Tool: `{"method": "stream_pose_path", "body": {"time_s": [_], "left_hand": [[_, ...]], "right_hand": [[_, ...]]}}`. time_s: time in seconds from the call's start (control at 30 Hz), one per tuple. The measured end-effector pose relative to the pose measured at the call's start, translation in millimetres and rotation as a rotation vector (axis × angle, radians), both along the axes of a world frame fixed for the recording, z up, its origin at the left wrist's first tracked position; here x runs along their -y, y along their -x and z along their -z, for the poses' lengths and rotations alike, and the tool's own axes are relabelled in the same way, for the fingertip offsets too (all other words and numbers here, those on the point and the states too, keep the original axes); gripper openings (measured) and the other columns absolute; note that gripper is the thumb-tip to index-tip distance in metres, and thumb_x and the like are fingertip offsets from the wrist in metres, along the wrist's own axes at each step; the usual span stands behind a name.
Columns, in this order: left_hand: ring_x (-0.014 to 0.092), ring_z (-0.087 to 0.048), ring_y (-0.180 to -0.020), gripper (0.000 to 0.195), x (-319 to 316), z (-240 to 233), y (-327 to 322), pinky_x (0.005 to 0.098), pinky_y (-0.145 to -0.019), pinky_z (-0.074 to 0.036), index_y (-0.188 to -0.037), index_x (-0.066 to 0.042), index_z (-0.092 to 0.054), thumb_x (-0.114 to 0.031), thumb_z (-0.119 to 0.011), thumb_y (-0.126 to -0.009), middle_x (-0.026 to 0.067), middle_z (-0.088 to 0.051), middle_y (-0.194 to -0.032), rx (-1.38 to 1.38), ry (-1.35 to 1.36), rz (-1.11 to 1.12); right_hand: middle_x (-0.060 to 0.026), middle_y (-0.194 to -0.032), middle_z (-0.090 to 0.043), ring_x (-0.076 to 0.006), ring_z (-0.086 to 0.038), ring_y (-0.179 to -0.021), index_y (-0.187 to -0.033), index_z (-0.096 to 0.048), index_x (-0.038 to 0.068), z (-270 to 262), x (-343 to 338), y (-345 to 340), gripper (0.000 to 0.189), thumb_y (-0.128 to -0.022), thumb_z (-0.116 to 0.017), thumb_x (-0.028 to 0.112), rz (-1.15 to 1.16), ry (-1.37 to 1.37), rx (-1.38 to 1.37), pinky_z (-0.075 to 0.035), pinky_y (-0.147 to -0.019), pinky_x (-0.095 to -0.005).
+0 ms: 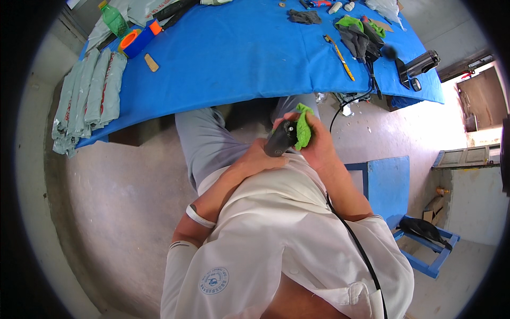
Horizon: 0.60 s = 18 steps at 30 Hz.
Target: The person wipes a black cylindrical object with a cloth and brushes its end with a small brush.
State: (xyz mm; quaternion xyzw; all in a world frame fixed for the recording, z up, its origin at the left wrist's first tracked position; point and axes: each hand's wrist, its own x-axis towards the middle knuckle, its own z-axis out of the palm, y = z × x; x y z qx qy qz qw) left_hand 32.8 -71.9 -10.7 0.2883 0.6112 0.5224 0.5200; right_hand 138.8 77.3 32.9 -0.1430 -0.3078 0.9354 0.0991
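A black handheld device (281,139) with a rounded body and a small pale button is held over my lap, just short of the table's front edge. My left hand (253,156) is wrapped around its lower part from the left. From the right, my right hand (320,139) pinches a bright green cloth (303,129) against the device's side. The fingers behind the device are partly hidden, as is its far end.
On the blue-covered table (223,56) lie grey plastic packages (93,89), a tape dispenser (139,43), a green bottle (114,20), a yellow toothbrush (340,59), a grey cloth (354,42) and a black-and-grey device (421,64). Cables (372,77) droop off the edge. Blue stool (424,261) stands right.
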Motion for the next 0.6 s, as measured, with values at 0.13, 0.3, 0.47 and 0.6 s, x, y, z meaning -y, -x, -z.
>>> {"method": "stream_pose_path", "body": {"time_s": [0.13, 0.3, 0.47, 0.6], "left_hand": [[0.008, -0.048, -0.053, 0.018, -2, -1, -1, 0.0266, -0.05, -0.036, -0.074, -0.006, -0.057, -0.014, -0.074, -0.072, -0.0005, -0.055, -0.061, 0.139, -0.027, -0.007], [0.008, -0.047, -0.052, 0.019, -1, 0, 0, 0.0268, -0.049, -0.035, -0.075, -0.006, -0.056, -0.013, -0.073, -0.074, -0.0001, -0.054, -0.061, 0.131, 0.034, -0.011], [0.008, -0.05, -0.054, 0.024, 1, 5, 0, 0.0249, -0.051, -0.037, -0.076, -0.005, -0.056, -0.017, -0.076, -0.073, 0.0004, -0.055, -0.062, 0.031, 0.077, 0.034], [0.011, -0.054, -0.059, 0.026, 5, -5, -3, 0.0285, -0.056, -0.042, -0.075, -0.004, -0.061, -0.024, -0.076, -0.068, 0.0014, -0.059, -0.065, 0.004, 0.101, -0.085]], "right_hand": [[-0.0128, -0.109, -0.064, -0.0203, -0.061, -0.098, -0.115, -0.059, -0.002, -20, -6, 11, 0.037, -0.098, -0.048, 0.029, -0.105, -0.61, 0.13, -0.05, -0.086, -0.0334], [-0.0082, -0.1, -0.067, -0.0136, -0.062, -0.09, -0.109, -0.061, 0.0, -5, 9, 15, 0.03, -0.095, -0.059, 0.026, -0.038, -0.701, 0.215, -0.05, -0.078, -0.0265], [-0.0086, -0.096, -0.068, -0.0136, -0.062, -0.089, -0.108, -0.062, 0.001, -2, 14, 14, 0.028, -0.096, -0.057, 0.026, 0.053, -0.455, 0.225, -0.05, -0.078, -0.0272], [-0.0085, -0.095, -0.067, -0.0135, -0.062, -0.087, -0.105, -0.062, 0.001, -13, 26, 10, 0.026, -0.097, -0.056, 0.025, 0.038, -0.562, 0.197, -0.05, -0.077, -0.0274]]}}
